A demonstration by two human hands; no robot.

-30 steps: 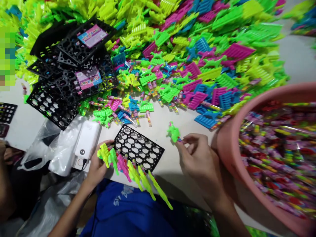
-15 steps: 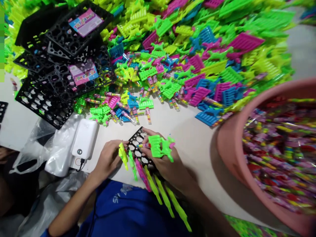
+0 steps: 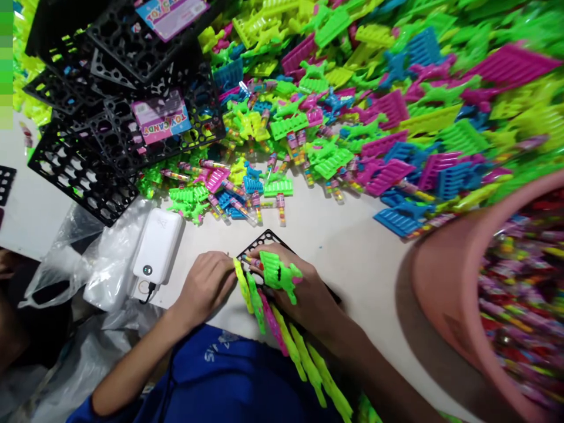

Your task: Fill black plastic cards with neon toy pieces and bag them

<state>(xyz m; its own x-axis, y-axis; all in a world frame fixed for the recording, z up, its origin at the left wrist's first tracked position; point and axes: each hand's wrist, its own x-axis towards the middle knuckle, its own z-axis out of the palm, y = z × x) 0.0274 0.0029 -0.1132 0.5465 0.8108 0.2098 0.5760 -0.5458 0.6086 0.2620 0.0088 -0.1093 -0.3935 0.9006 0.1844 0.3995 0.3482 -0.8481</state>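
A small black honeycomb tray (image 3: 267, 235) lies on the white table near my body. Several plastic pieces in yellow, green and pink hang in a row along its near side. My right hand (image 3: 299, 282) reaches over the tray, its fingers closed on a green comb-like toy (image 3: 279, 275) with a candy tube at its end. At the tray's left corner my left hand (image 3: 211, 279) has its fingers bent together by the yellow piece (image 3: 243, 285); whether it pinches that piece is hidden.
Stacked black crates (image 3: 83, 158) with candy labels stand at the upper left. A white power bank (image 3: 157, 247) lies beside plastic bags (image 3: 106, 258). Colourful toys (image 3: 343, 135) are heaped across the back. A pink tub (image 3: 445, 264) of candy tubes stands at the right.
My right hand has brought the green toy lower and left, toward the row of pieces, and now covers more of the tray. The whole view has shifted slightly.
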